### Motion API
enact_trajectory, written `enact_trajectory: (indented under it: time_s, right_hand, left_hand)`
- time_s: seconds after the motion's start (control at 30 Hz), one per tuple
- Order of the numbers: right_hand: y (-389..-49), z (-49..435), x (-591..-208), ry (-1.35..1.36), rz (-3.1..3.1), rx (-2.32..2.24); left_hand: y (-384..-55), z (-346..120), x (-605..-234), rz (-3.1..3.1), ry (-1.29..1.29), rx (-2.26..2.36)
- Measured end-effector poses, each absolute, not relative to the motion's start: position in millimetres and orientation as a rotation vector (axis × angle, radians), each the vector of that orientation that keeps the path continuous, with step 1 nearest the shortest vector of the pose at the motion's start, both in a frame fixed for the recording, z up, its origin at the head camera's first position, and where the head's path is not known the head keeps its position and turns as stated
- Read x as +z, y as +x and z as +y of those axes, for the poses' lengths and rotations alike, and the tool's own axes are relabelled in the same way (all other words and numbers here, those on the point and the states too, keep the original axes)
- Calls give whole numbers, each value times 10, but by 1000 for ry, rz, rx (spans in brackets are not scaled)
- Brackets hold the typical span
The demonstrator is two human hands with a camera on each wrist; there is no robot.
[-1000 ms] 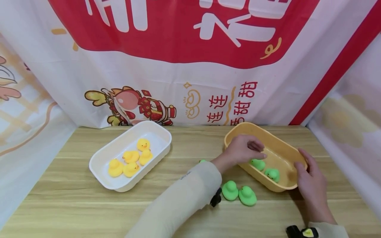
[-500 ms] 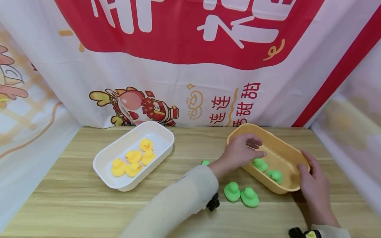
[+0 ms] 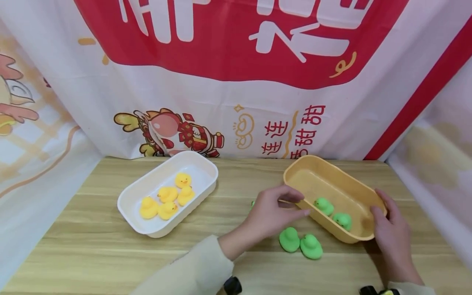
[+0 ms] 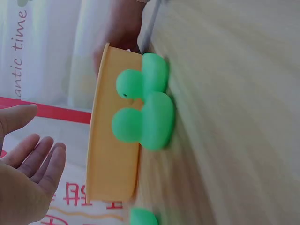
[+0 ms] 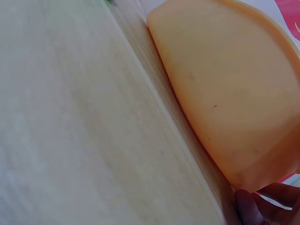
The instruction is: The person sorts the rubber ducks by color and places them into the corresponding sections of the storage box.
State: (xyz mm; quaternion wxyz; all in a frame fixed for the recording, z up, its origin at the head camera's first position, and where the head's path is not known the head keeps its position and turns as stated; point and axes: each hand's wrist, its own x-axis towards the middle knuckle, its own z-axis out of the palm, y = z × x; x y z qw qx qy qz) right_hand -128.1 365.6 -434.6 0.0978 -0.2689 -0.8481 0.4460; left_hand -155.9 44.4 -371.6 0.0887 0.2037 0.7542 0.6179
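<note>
Nearest on the surface, two green ducks, one and another, sit side by side outside the orange tub. The left hand hovers just past them with relaxed, parted fingers and nothing in them. The step looks like gathering ducks into the tub, so a light pinch round a duck's head or sides, one duck at a time, should serve. Each should rise clear of the near wall before being lowered beside the two inside, so none gets knocked. Farther right, the right hand grips the tub's end by the rim, a good brace against bumps.

As for looks, the ducks are plain green, each a round head on a broad, flattened body, probably soft. A green bit behind the left hand is likely a third loose one, though mostly hidden. In the tub, two more lie along the near wall.
</note>
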Motion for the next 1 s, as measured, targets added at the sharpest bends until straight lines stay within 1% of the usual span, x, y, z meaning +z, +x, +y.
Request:
enact_trajectory:
  time_s: [0.17,0.47,0.8,1.0]
  right_hand:
    - [-1246,3683,-4344,-841,-2499,1325]
    - [-1243,3678,-4324,-862,-2496,1296]
    - [-1273,3628,-4331,-863,-2480,1301]
    - [-1288,3607,-4338,-849,-2478,1311]
  left_hand:
    - [-1496,224,-3813,2368,650,1806]
    - [-1521,-79,-4002,2484,481,1824]
    - [-1595,-226,-4174,2540,391,1761]
    - [-1623,-250,-4219,2478,284,1779]
